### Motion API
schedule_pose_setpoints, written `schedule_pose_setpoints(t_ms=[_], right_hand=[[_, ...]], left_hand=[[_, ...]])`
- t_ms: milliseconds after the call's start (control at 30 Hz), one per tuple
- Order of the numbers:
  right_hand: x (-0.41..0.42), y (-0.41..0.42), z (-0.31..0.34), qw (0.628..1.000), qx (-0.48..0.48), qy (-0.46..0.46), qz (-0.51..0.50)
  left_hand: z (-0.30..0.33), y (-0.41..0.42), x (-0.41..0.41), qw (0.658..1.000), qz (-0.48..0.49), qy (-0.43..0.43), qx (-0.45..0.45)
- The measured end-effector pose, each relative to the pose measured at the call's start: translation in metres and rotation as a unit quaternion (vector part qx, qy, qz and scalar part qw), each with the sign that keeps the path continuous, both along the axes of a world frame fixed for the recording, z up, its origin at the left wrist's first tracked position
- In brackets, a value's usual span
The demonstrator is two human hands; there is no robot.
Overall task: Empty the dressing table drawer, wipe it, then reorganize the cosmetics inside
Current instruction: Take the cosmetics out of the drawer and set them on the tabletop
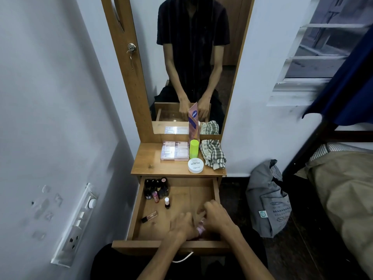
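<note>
Inside the open drawer (141,215), left hand (182,224) and right hand (215,216) together gripping small pink bottles (200,229), grip partly blurred

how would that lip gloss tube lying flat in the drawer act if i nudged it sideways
The lip gloss tube lies on its side on the bare wood of the drawer, so it would probably roll or skid rather than tip. It looks slim and small, likely light. Its glossy clear body may be a bit slippery to pinch.
</note>
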State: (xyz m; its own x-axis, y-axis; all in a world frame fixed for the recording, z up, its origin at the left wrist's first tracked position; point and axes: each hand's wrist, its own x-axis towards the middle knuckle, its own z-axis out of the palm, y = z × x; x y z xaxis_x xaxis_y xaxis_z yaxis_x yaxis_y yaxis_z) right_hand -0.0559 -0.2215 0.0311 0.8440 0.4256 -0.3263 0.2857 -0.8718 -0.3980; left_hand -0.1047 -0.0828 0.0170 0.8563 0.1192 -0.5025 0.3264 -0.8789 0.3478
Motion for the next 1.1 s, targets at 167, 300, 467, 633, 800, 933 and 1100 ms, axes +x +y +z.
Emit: schedule_pose_setpoints(t_ms=[167,300,467,633,800,933,1100], right_hand=[[-0.007,0.005,-0.007,0.993,-0.072,-0.034,0.086],[-0.012,0.008,-0.012,0.986,-0.105,-0.071,0.113],[-0.008,0.009,-0.012,0.989,-0.074,-0.099,0.077],[-0.006,0.013,0.004,0.986,0.109,-0.121,-0.019],[0.015,0.025,0.016,0.947,0.258,-0.149,-0.121],[0.041,0.043,0.042,0.913,0.303,-0.199,-0.187],[0.076,0.078,0.067,0.895,0.305,-0.245,-0.216]], left_hand=[[0.002,0.001,-0.006,0.999,0.017,0.015,-0.027],[0.004,0.005,-0.006,0.997,0.048,0.003,-0.068],[0.015,0.014,-0.001,0.979,0.124,-0.072,-0.144],[0.036,0.026,0.013,0.941,0.149,-0.213,-0.215],[0.064,0.036,0.028,0.862,0.212,-0.330,-0.321],[0.068,0.049,0.033,0.817,0.273,-0.374,-0.345],[0.056,0.058,0.022,0.818,0.292,-0.365,-0.336]])
